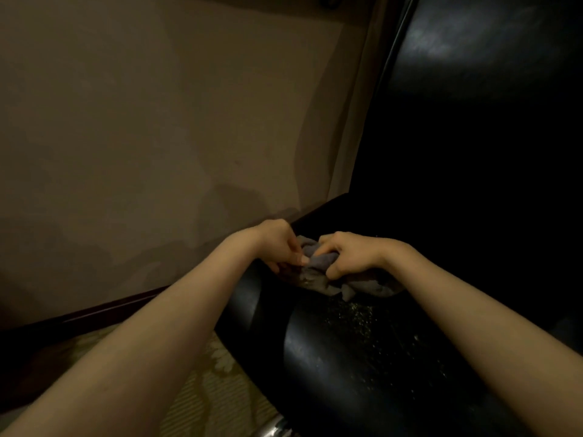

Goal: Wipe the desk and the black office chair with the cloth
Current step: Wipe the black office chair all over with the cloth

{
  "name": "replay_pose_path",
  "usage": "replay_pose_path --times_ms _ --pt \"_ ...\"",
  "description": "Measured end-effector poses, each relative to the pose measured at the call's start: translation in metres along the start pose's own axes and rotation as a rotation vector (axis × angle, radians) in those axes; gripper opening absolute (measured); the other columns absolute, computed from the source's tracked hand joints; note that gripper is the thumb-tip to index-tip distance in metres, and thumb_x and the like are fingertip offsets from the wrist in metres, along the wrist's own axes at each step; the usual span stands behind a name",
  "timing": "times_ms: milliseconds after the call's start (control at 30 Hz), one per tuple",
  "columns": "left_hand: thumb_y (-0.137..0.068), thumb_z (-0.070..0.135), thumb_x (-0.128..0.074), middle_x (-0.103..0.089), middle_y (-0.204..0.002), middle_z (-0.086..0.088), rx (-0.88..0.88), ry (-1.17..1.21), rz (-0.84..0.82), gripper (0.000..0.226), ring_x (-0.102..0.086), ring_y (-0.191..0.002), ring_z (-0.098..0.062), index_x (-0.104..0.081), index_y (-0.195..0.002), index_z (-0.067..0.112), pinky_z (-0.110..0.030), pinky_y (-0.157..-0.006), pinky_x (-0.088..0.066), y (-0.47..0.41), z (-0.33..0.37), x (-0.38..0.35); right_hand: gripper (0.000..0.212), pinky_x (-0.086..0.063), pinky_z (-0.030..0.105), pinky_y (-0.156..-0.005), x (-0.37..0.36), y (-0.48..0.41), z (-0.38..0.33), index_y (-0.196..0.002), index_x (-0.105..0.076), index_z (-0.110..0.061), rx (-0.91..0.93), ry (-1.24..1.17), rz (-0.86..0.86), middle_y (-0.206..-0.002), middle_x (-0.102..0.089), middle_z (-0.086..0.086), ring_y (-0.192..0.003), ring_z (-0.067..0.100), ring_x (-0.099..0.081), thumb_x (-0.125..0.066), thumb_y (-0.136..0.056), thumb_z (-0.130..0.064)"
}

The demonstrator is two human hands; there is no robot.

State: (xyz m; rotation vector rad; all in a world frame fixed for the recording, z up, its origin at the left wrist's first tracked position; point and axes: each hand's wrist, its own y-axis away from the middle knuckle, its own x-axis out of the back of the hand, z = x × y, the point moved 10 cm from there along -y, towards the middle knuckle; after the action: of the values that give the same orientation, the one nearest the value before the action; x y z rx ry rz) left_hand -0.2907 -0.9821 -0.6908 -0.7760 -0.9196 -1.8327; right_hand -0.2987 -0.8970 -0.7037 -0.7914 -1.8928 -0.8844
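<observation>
The black office chair (347, 348) fills the right half of the view, its padded seat below and its tall backrest (479, 89) rising at the upper right. A crumpled grey cloth (315, 275) lies bunched on the seat. My left hand (279, 244) pinches the cloth's left side with its fingertips. My right hand (350, 255) grips the cloth's right side, fingers curled into it. Both hands meet over the cloth, and part of it is hidden under them. The desk is not in view.
A plain beige wall (157, 121) takes up the left side, with a dark baseboard (94, 313) along its foot. Patterned carpet (214, 389) shows below my left forearm. A shiny metal chair part (274, 430) sits at the bottom edge.
</observation>
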Motion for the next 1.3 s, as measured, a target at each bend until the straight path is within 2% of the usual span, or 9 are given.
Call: replay_pose_path --times_ms 67,133,233,367,533,933,1100,1200,1300 --pt "-0.091 0.02 -0.06 -0.063 -0.072 0.004 0.0 0.074 0.061 0.021 -0.058 -0.057 -0.001 -0.068 -0.107 0.009 -0.011 -0.049 -0.047 -0.001 0.0 0.004 0.035 -0.043 0.032 -0.095 -0.002 0.014 0.001 -0.11 -0.068 -0.017 0.022 -0.037 -0.036 -0.109 -0.051 0.001 -0.105 0.016 -0.051 -0.069 -0.076 -0.006" --pt "-0.087 0.021 -0.064 -0.068 -0.087 0.0 -0.017 -0.008 0.231 0.024 -0.063 -0.072 -0.007 -0.067 -0.11 0.014 -0.014 -0.061 -0.047 -0.005 -0.002 0.019 0.034 -0.043 0.028 -0.092 0.006 0.02 0.007 -0.11 -0.067 -0.013 0.014 -0.064 -0.032 -0.104 -0.053 -0.001 -0.101 0.014 -0.052 -0.067 -0.078 -0.002" --pt "-0.071 0.027 -0.079 -0.057 -0.124 -0.011 0.073 -0.25 0.237 0.062 -0.055 -0.113 -0.026 -0.053 -0.125 0.013 -0.03 -0.093 -0.045 -0.01 -0.016 0.019 0.034 -0.034 0.017 -0.081 0.058 0.017 0.025 -0.117 -0.064 -0.009 -0.052 -0.1 0.248 -0.098 -0.049 -0.005 -0.101 0.013 -0.048 -0.066 -0.083 -0.007" --pt "-0.07 0.029 -0.081 -0.046 -0.132 -0.017 0.275 -0.165 0.152 0.076 -0.045 -0.124 -0.033 -0.038 -0.127 0.002 -0.038 -0.103 -0.039 -0.016 -0.058 0.005 0.033 -0.038 0.026 -0.089 0.121 -0.011 0.067 -0.117 -0.064 -0.016 -0.255 0.003 0.577 -0.096 -0.046 -0.003 -0.112 0.025 -0.049 -0.064 -0.084 -0.021" --pt "-0.075 0.029 -0.077 -0.037 -0.137 -0.02 0.302 -0.155 0.183 0.077 -0.039 -0.13 -0.035 -0.031 -0.13 0.0 -0.04 -0.107 -0.036 -0.023 -0.062 -0.004 0.041 -0.04 0.042 -0.101 0.072 -0.085 0.06 -0.127 -0.058 -0.03 -0.298 0.141 0.319 -0.131 -0.049 0.006 -0.119 0.029 -0.048 -0.06 -0.086 -0.03" --pt "-0.075 0.03 -0.077 -0.038 -0.139 -0.018 0.318 -0.052 0.248 0.08 -0.039 -0.13 -0.032 -0.033 -0.135 0.0 -0.036 -0.106 -0.036 -0.011 -0.063 -0.001 0.029 -0.043 0.031 -0.088 0.022 -0.055 -0.011 -0.107 -0.07 -0.013 0.045 0.012 0.1 -0.091 -0.048 -0.013 -0.097 0.015 -0.05 -0.063 -0.079 -0.008" --pt "-0.079 0.029 -0.074 -0.039 -0.139 -0.019 0.345 -0.025 0.248 0.075 -0.039 -0.13 -0.034 -0.034 -0.135 -0.001 -0.038 -0.104 -0.038 -0.003 -0.061 -0.001 0.032 -0.047 0.025 -0.072 0.015 0.003 0.003 -0.076 -0.066 -0.033 -0.043 -0.141 -0.105 -0.091 -0.064 0.002 -0.082 0.014 -0.059 -0.062 -0.07 -0.002" --pt "-0.081 0.032 -0.071 -0.04 -0.136 -0.019 0.329 -0.038 0.246 0.071 -0.039 -0.128 -0.034 -0.036 -0.134 0.001 -0.039 -0.103 -0.039 -0.003 -0.06 -0.001 0.025 -0.045 0.022 -0.068 0.066 0.017 0.038 -0.083 -0.066 -0.02 -0.132 -0.175 0.221 -0.089 -0.06 0.005 -0.084 0.016 -0.056 -0.061 -0.079 0.004" --pt "-0.081 0.034 -0.07 -0.042 -0.134 -0.019 0.309 -0.072 0.259 0.065 -0.041 -0.126 -0.035 -0.042 -0.13 0.001 -0.04 -0.103 -0.039 -0.004 -0.06 0.001 0.028 -0.042 0.033 -0.091 0.113 0.02 0.082 -0.114 -0.065 -0.011 -0.319 0.074 0.579 -0.111 -0.052 0.01 -0.109 0.024 -0.051 -0.062 -0.087 -0.015"
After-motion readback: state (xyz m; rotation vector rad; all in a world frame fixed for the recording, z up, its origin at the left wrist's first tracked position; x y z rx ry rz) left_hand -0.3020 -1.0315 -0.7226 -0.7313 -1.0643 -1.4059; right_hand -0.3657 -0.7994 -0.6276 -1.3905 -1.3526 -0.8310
